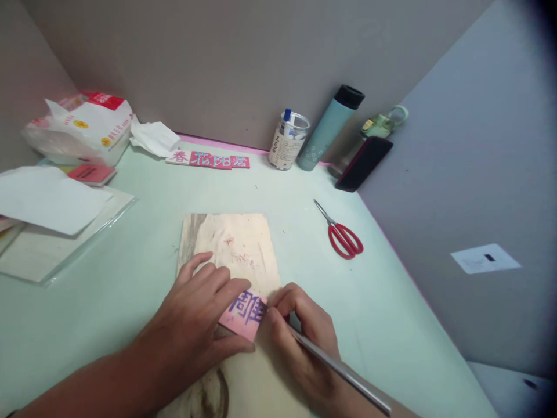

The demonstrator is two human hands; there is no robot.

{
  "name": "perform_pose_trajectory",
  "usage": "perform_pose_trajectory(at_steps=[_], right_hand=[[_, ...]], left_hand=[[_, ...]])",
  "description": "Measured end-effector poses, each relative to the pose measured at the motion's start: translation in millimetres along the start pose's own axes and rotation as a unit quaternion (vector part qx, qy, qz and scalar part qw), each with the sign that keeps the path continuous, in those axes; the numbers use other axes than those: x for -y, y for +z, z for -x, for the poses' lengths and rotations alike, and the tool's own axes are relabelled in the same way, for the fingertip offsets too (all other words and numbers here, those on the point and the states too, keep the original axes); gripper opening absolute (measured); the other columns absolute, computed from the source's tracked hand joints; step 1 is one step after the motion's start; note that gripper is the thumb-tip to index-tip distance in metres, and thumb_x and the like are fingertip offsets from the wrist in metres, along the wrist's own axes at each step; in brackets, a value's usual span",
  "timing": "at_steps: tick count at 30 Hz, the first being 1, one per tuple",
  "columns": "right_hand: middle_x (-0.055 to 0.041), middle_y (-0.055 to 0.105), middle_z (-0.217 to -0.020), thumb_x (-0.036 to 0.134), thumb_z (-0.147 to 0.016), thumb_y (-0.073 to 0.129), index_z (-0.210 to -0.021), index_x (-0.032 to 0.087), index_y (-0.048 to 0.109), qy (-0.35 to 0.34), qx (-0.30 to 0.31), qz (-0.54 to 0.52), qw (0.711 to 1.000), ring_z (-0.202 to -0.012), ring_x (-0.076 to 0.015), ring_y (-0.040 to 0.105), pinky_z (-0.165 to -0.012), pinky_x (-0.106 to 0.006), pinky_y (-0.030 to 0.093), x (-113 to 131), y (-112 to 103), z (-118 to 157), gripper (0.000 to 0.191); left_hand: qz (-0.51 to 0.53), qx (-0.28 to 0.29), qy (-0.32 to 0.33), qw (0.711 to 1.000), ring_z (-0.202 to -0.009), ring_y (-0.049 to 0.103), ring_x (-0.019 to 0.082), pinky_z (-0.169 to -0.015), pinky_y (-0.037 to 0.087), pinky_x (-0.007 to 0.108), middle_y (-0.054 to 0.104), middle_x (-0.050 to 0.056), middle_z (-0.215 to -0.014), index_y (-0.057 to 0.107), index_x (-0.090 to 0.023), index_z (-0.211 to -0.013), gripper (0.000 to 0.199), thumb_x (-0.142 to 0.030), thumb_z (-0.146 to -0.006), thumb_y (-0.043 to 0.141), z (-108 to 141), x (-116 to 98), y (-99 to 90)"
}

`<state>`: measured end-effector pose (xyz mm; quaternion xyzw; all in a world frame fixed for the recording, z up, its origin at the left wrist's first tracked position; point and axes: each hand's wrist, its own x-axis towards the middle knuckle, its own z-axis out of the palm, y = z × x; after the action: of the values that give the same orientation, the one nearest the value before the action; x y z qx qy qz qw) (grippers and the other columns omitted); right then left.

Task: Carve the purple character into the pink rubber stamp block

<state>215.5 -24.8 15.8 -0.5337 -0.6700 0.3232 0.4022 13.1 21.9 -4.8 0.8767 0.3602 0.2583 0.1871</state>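
Character tile, pink-faced and with purple strokes, at lower centre of the frame, held turned at an angle above or against a pale, marked board; exact contact hidden by the fingers. Left hand pinching this tile, index finger along the upper edge and thumb along the lower edge, other fingers bent over the board. Right hand, to the right of it, closed in a pen-like grip on a slim metal-handled tool, probably a craft knife, with dark tip at or very near the right edge of the tile.

By judgement, work on this one piece well under way: purple character mostly laid out across the face. Not possible to tell cut lines from drawn ones, nor to say exactly how much trimming or carving is left. Toward upper centre-left, four character pieces side by side in a row, apparently finished.

Farther out, right of centre, red-handled scissors lying free on the mint-green tabletop. At upper right, printed pen jar, teal tumbler and leaning smartphone. At upper left, white plastic bag and crumpled tissue; below these, white paper sheet on a clear folder.
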Motion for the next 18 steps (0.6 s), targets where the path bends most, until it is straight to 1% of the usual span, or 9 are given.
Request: perform_pose_trajectory(at_steps=[4, 8, 14, 18], right_hand=[[-0.001, 0.059, -0.074, 0.017, -0.095, 0.05, -0.075, 0.022, 0.047, -0.001, 0.002, -0.002, 1.0, -0.065, -0.0139, 0.055, -0.059, -0.027, 0.043, 1.2, 0.7, 0.1, 0.021], [-0.0007, 0.059, -0.073, 0.017, -0.096, 0.05, -0.076, 0.022, 0.047, -0.01, 0.005, -0.004, 1.0, -0.064, -0.0139, 0.054, -0.058, -0.027, 0.043, 1.1, 0.7, -0.9, 0.02], [-0.0015, 0.061, -0.075, 0.017, -0.095, 0.051, -0.077, 0.022, 0.048, -0.013, 0.003, -0.014, 1.0, -0.065, -0.0145, 0.055, -0.059, -0.027, 0.043, -2.2, 1.1, -0.9, 0.019], [-0.0019, 0.061, -0.076, 0.017, -0.095, 0.052, -0.078, 0.022, 0.049, -0.018, 0.007, -0.021, 1.0, -0.066, -0.0147, 0.055, -0.059, -0.027, 0.044, -3.2, 0.6, -1.0, 0.018]], left_hand=[[0.002, 0.004, -0.007, 1.0, -0.087, 0.057, 0.023, -0.11, 0.025, 0.054, 0.059, -0.002, -0.09, 0.056, -0.024, -0.117, 0.056, -0.038, -0.073, 0.087, -0.8, -1.9, -1.2], [0.0, 0.007, -0.021, 1.0, -0.088, 0.058, 0.023, -0.11, 0.026, 0.055, 0.06, -0.001, -0.091, 0.058, -0.024, -0.113, 0.052, -0.035, -0.071, 0.087, -1.7, -3.5, -1.9], [-0.004, 0.006, -0.01, 1.0, -0.086, 0.057, 0.023, -0.11, 0.027, 0.056, 0.059, -0.002, -0.088, 0.057, -0.024, -0.114, 0.054, -0.037, -0.071, 0.087, -1.5, -1.8, -1.2], [-0.006, 0.005, -0.008, 1.0, -0.086, 0.057, 0.023, -0.11, 0.027, 0.055, 0.059, -0.002, -0.088, 0.057, -0.023, -0.115, 0.056, -0.034, -0.07, 0.088, -1.8, -1.7, -1.3]])
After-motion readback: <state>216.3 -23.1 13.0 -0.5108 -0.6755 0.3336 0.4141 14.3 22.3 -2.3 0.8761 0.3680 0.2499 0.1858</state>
